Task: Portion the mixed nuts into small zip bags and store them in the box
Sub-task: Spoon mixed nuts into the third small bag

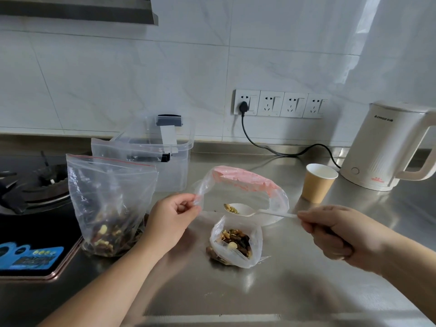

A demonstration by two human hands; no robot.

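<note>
Left hand [175,213] pinched the rim of the small clear pink-striped zip bag [238,234], holding its mouth wide above the steel counter [295,291]; my right hand [330,232] gripped the white plastic spoon [240,210], a few nuts in its bowl, inside that mouth. I judged filling was under way: tip next, then seal. The large clear bag of mixed nuts [108,204] stood left, the clear lidded storage box [165,149] behind it, the brown paper cup [318,182] near my right.
</note>
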